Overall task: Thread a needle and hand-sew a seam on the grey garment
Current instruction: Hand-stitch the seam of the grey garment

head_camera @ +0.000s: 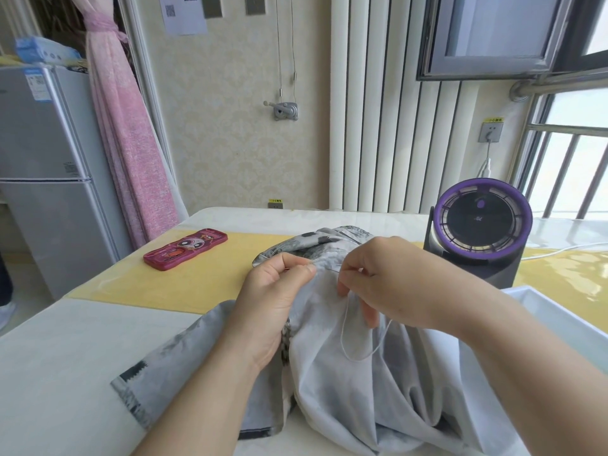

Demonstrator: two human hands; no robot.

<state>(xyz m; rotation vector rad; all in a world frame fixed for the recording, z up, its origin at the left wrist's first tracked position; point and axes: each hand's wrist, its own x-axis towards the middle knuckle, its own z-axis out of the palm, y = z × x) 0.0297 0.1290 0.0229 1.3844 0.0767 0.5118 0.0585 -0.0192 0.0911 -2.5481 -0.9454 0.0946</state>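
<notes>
Left of the purple fan (482, 225), the left hand (276, 297) pinches the grey garment (345, 390) fold, and the right hand (388, 281) nearer the fan pinches the needle (334, 270), which points leftward at that fold.

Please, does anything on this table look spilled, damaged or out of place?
Nothing stands out. The grey garment is bunched where the left hand grips it; a slack loop of white thread hangs below the right hand, normal for sewing.

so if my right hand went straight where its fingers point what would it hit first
The right hand, pinching the needle, would likely meet the garment fold the left hand holds; depth unclear.
</notes>
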